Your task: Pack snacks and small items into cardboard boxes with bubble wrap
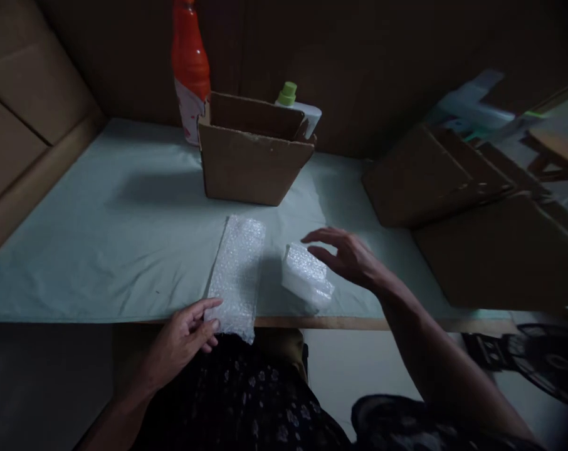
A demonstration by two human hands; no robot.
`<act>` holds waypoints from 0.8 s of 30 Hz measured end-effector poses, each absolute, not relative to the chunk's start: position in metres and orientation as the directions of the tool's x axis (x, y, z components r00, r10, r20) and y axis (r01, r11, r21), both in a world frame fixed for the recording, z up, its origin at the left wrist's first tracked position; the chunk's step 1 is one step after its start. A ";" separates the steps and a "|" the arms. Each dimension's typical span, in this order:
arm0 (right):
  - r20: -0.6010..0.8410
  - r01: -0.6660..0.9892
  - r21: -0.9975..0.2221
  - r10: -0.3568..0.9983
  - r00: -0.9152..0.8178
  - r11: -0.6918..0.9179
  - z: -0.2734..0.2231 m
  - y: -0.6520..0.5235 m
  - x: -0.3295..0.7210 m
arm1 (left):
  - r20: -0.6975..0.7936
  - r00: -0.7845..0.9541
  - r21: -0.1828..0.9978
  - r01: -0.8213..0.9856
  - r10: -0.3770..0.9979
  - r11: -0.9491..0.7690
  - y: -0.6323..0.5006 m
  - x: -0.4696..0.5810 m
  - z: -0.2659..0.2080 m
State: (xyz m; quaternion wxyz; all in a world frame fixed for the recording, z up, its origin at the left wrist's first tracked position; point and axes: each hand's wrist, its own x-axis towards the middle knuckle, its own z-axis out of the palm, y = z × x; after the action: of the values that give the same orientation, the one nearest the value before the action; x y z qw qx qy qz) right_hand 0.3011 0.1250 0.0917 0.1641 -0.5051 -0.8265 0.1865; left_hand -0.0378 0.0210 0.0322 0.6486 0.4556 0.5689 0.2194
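Note:
A flat strip of bubble wrap (239, 263) lies lengthwise on the cloth, its near end hanging slightly over the table edge. At its lower left corner my left hand (185, 335) grips the edge, with thumb and index finger on the plastic and the other fingers curled lower down. To the right sits a small bubble-wrapped bundle (305, 272); its contents cannot be made out. Over its upper right side hovers my right hand (345, 254), thumb and fingers apart, holding nothing. Whether the fingertips touch the bundle is unclear.
Behind the wrap stands an open cardboard box (253, 166), with a red-orange bottle (190, 69) on its left and a green-capped white bottle (288, 94) at its back. More cardboard boxes (504, 250) stand at right. A black fan (547, 360) is below the table's right end.

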 end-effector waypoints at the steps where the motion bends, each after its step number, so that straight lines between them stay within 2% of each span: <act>1: 0.048 0.802 -0.445 0.905 -0.424 0.399 0.091 0.111 0.310 | -0.544 0.260 0.836 0.244 0.798 0.491 0.021 -0.037 0.031; 3: 0.018 0.843 -0.349 0.903 -0.430 0.409 0.080 0.084 0.319 | -0.548 0.266 0.832 0.268 0.793 0.485 0.022 -0.033 0.029; 5: 0.046 0.867 -0.268 0.904 -0.425 0.421 0.064 0.063 0.317 | -0.545 0.270 0.832 0.293 0.794 0.472 0.024 -0.029 0.029; 7: 0.126 0.875 -0.293 0.923 -0.364 0.386 0.052 0.055 0.310 | -0.529 0.277 0.840 0.301 0.802 0.451 0.024 -0.027 0.029; 8: 0.169 0.862 -0.365 0.936 -0.310 0.351 0.050 0.054 0.306 | -0.514 0.282 0.850 0.293 0.810 0.437 0.023 -0.027 0.029; 10: 0.201 0.762 -0.597 0.966 -0.162 0.252 0.056 0.059 0.299 | -0.468 0.291 0.876 0.277 0.835 0.395 0.019 -0.031 0.027; 12: 0.154 0.535 -0.831 0.987 -0.041 0.152 0.069 0.065 0.294 | -0.385 0.231 0.902 0.297 0.893 0.312 0.014 -0.039 0.025; 13: 0.117 0.394 -0.912 0.993 -0.009 0.111 0.076 0.068 0.290 | -0.321 0.152 0.909 0.328 0.935 0.258 0.013 -0.043 0.025; 16: 0.011 0.063 -0.998 1.000 -0.025 0.012 0.093 0.070 0.274 | -0.079 -0.154 0.909 0.394 0.985 0.135 0.013 -0.051 0.030; 18: -0.053 -0.062 -0.996 0.993 -0.110 -0.061 0.097 0.067 0.258 | -0.007 -0.218 0.941 0.330 0.976 0.081 0.015 -0.051 0.037; 21: -0.096 -0.246 -0.956 0.964 -0.247 -0.158 0.092 0.061 0.226 | -0.080 -0.027 0.995 0.053 0.996 0.081 0.018 -0.041 0.047; 24: -0.127 -0.366 -0.897 0.938 -0.322 -0.248 0.079 0.059 0.196 | -0.093 0.260 0.951 -0.262 0.961 0.163 0.015 -0.027 0.050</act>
State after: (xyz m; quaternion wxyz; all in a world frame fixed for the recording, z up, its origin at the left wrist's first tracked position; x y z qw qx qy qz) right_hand 0.1958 0.0586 0.0790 0.4619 -0.3542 -0.4035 0.7059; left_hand -0.0273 0.0152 0.0499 0.6553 0.4479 0.3902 0.4666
